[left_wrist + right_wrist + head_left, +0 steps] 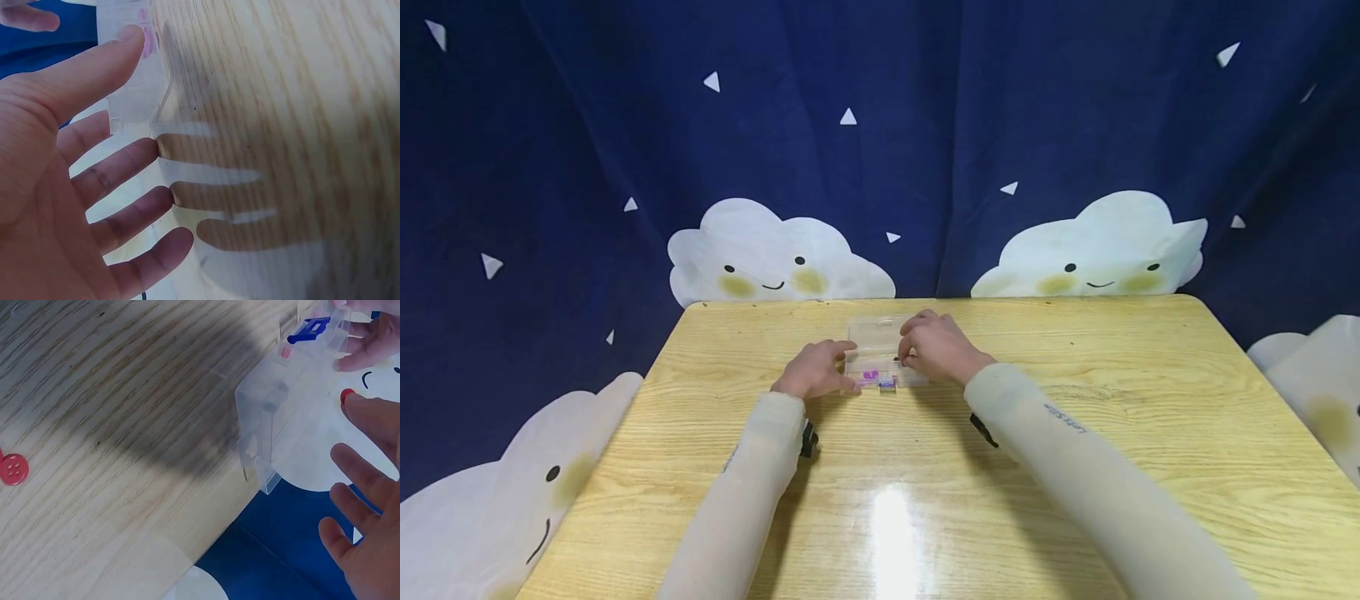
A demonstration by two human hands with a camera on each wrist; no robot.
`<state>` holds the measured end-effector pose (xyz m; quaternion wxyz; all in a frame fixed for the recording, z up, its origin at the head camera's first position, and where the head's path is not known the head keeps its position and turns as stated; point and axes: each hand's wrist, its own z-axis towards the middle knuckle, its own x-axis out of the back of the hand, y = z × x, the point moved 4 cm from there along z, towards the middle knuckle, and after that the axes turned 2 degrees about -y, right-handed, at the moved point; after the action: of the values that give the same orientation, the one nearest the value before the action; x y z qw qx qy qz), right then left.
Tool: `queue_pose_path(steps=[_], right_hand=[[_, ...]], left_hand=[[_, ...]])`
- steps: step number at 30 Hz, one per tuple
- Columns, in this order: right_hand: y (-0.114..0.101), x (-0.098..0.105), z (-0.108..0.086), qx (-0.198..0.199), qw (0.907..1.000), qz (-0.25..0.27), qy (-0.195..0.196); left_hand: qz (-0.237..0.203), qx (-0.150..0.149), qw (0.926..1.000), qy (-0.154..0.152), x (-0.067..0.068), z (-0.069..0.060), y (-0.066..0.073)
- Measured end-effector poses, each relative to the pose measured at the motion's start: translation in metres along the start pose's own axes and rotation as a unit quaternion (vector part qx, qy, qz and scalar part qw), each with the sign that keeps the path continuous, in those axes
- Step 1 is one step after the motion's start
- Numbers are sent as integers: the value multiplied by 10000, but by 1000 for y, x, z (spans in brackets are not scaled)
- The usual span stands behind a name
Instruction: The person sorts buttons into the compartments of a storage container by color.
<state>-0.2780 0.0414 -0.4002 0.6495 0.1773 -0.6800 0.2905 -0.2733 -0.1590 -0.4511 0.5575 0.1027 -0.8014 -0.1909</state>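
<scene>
A clear plastic box (872, 336) with its lid raised at the back lies near the table's far edge. My left hand (817, 369) holds its left end, thumb along the front and index finger behind; the other fingers (119, 225) are spread beside it. Inside, purple pieces (870, 375) show on the left, and a blue clip-like piece (309, 329) sits at the front middle. Over the right side, my right hand (942, 350) pinches a small red button (347, 395), mostly covered by a fingertip.
Another red button (14, 469), with several holes, lies on the table at the right wrist view's left edge. The wooden table (880, 450) ends against a dark blue curtain (910, 167) with white clouds. Both wrists carry a dark strapped device (808, 439).
</scene>
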Motion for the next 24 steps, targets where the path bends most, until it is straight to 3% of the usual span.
queue_pose_path(steps=[24], right_hand=[[2, -8, 4, -120, 9996, -61, -243]], left_hand=[[-29, 12, 10000, 24, 0, -2, 1]])
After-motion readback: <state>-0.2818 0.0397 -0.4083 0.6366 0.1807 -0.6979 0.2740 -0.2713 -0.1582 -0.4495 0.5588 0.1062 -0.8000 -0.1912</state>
